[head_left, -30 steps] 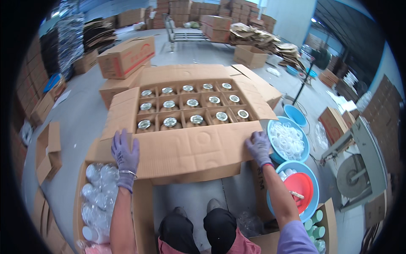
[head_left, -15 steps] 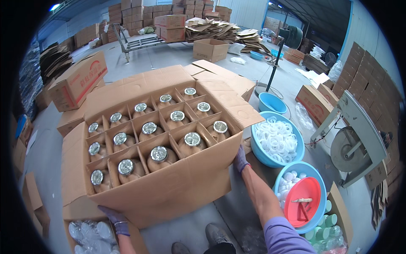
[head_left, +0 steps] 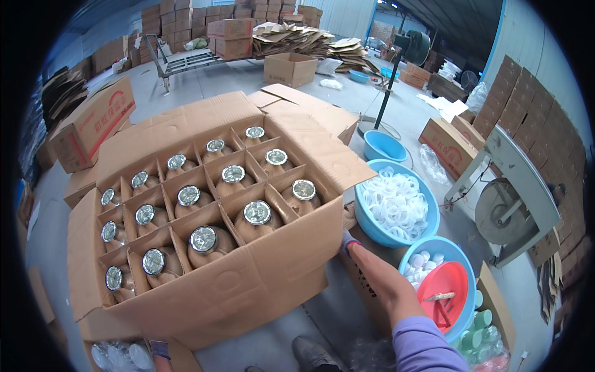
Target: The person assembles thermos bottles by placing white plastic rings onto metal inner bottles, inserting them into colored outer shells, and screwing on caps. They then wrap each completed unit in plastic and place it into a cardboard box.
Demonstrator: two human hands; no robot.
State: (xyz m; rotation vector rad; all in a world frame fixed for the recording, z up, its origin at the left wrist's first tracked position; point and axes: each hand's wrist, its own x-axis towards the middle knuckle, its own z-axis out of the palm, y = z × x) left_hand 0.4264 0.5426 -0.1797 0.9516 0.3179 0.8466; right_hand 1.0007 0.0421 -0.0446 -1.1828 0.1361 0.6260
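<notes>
A large open cardboard box (head_left: 260,291) fills the left and middle, tilted toward me. Cardboard dividers split it into cells, with silvery-mouthed glass flask liners (head_left: 202,239) standing in them. My right hand (head_left: 349,242), in a purplish glove, grips the box's right side near its front corner; the fingers are mostly hidden behind it. At the lower left, my left hand (head_left: 159,349) supports the bottom near edge, with little more than the glove's cuff showing. Beneath that corner, an open carton (head_left: 185,356) contains clear, round-ended plastic pieces (head_left: 121,356).
To the right are a blue tub (head_left: 365,224) of white rings and a blue basin (head_left: 473,291) holding white caps and a red dish (head_left: 457,282). A carton (head_left: 499,294) of green caps adjoins them. Beyond stand a grey machine (head_left: 517,198), a fan (head_left: 414,48) and a trolley (head_left: 186,64).
The box has come lower and nearer to me, shifting left in view. Both hands have stayed on it, and my left hand is now more hidden. The whole scene has slid slightly left.
</notes>
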